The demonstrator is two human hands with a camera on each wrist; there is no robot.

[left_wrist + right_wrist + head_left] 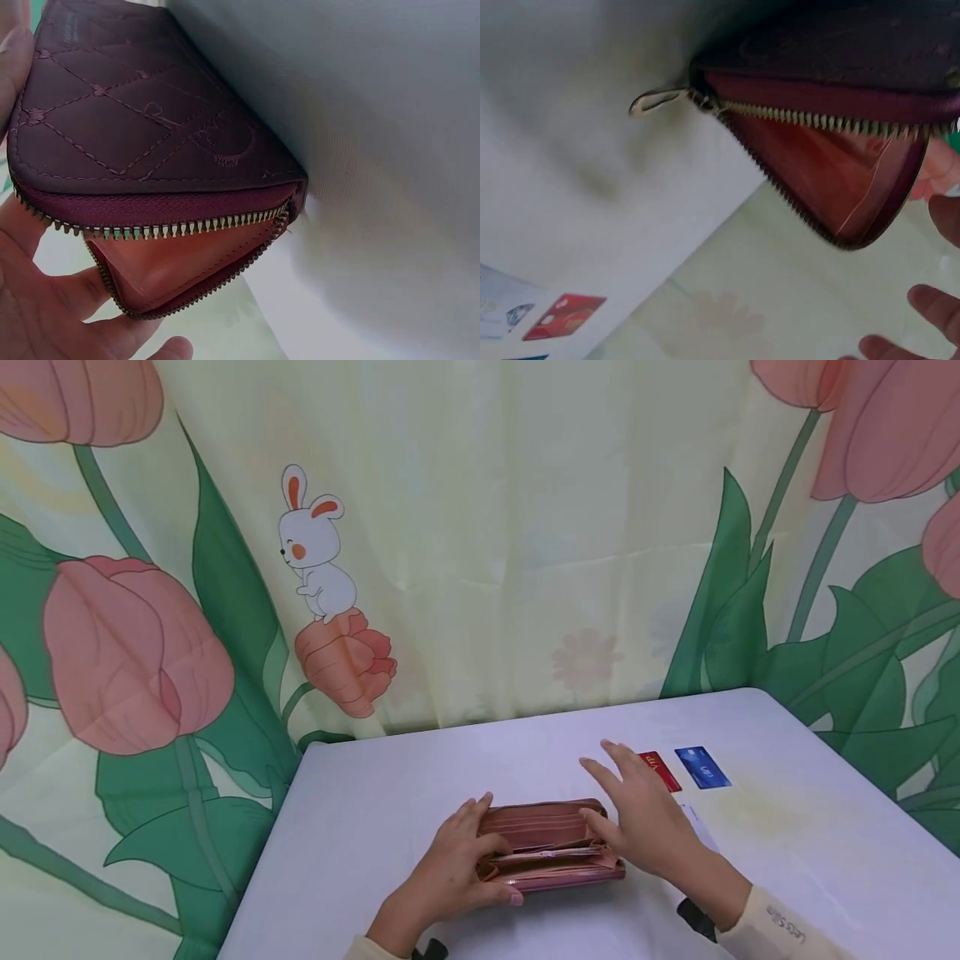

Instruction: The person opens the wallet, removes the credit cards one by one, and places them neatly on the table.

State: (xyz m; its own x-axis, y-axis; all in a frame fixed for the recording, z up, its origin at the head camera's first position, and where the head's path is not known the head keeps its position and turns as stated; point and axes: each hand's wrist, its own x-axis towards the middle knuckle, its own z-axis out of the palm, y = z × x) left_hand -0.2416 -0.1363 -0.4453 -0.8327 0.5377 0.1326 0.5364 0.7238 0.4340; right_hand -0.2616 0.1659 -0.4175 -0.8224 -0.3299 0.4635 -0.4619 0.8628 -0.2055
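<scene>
At six o'clock, left hand (461, 864) grips an oblong burgundy leather-like wallet (551, 839) — presumably to steady it — right hand (648, 822) spread.

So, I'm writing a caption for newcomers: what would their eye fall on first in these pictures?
Probably the big pink tulips and white rabbit on the backdrop behind the table. Next, the open wallet on the table, its left end held by the left hand. Then the red card and blue card, lying just past the right hand.
</scene>
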